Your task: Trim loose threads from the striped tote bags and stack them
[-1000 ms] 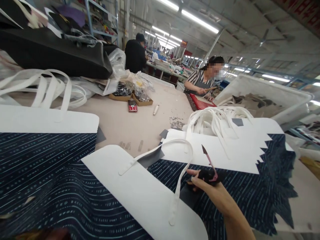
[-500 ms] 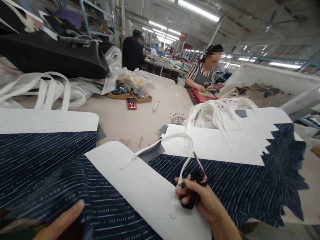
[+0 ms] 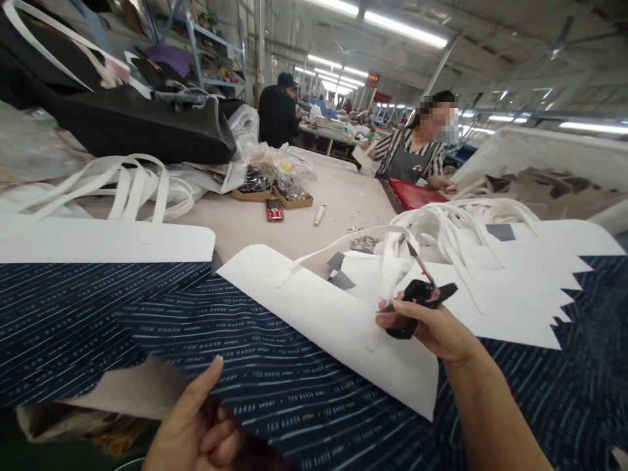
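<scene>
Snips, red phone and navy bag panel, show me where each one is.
snips (image 3: 416, 291): head view, black handle gripped by the right hand (image 3: 432, 327).
red phone (image 3: 273, 209): head view, middle of its face.
navy bag panel (image 3: 275, 366): head view, striped fabric above the left hand (image 3: 201, 425).

Beige table (image 3: 294, 234) with navy-and-white bag panels (image 3: 98, 294), white straps (image 3: 132, 190), red phone (image 3: 273, 209), pen (image 3: 319, 214)

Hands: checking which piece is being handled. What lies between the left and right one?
In the head view, one bag panel: navy striped cloth by the left hand, white band by the right hand, which grips small scissors.
</scene>
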`<state>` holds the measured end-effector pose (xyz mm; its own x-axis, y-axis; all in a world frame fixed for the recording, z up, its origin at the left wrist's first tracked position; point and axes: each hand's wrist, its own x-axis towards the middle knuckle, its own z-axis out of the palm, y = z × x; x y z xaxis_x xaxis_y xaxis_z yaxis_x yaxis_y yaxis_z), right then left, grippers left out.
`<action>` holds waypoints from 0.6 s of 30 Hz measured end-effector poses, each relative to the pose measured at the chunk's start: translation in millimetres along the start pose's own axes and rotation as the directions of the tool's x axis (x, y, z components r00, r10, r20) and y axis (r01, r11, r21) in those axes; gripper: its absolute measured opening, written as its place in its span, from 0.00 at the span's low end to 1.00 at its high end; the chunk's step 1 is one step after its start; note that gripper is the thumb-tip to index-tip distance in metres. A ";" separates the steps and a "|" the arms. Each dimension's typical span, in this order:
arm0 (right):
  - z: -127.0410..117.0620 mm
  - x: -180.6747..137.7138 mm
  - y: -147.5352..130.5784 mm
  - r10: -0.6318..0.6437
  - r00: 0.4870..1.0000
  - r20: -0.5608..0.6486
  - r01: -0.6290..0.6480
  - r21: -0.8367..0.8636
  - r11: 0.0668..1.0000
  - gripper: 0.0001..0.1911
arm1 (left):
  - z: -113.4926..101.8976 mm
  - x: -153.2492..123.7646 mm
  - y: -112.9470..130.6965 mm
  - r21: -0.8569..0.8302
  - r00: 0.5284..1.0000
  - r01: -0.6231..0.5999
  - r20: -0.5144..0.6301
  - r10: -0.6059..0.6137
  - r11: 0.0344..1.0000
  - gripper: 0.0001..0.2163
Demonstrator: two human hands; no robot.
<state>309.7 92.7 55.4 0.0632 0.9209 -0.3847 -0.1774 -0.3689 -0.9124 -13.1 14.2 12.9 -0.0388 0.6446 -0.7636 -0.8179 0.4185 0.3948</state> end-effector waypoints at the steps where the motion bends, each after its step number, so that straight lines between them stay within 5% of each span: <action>1: -1.5 5.4 -0.1 0.010 1.000 0.011 -0.009 -0.009 1.000 0.18 | 2.4 1.2 -0.7 0.015 1.000 0.010 -0.001 -0.010 1.000 0.19; 4: -8.4 11.4 -3.8 0.024 1.000 0.016 -0.024 -0.011 1.000 0.18 | 11.9 0.8 -0.7 0.162 0.998 0.046 0.030 -0.052 0.986 0.16; 7: -14.7 1.2 -16.6 0.000 0.995 0.095 -0.001 0.009 1.000 0.16 | 18.9 -4.0 1.1 0.259 0.991 0.094 0.069 -0.116 0.961 0.24; 10: -13.5 -21.0 -36.9 -0.033 0.983 0.183 0.027 0.036 0.999 0.13 | 20.0 -4.4 0.8 0.205 0.996 0.060 0.047 -0.071 0.977 0.28; 18: 1.7 -59.5 -67.6 -0.099 0.980 0.175 0.108 -0.043 0.993 0.19 | 28.1 23.1 -17.7 -0.011 0.988 0.067 0.143 -0.064 0.998 0.26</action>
<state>316.3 63.0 140.2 -0.0927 0.9606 -0.2621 -0.1268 -0.2725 -0.9538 16.6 39.6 2.6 0.0963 0.7011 -0.7065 -0.8251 0.4533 0.3374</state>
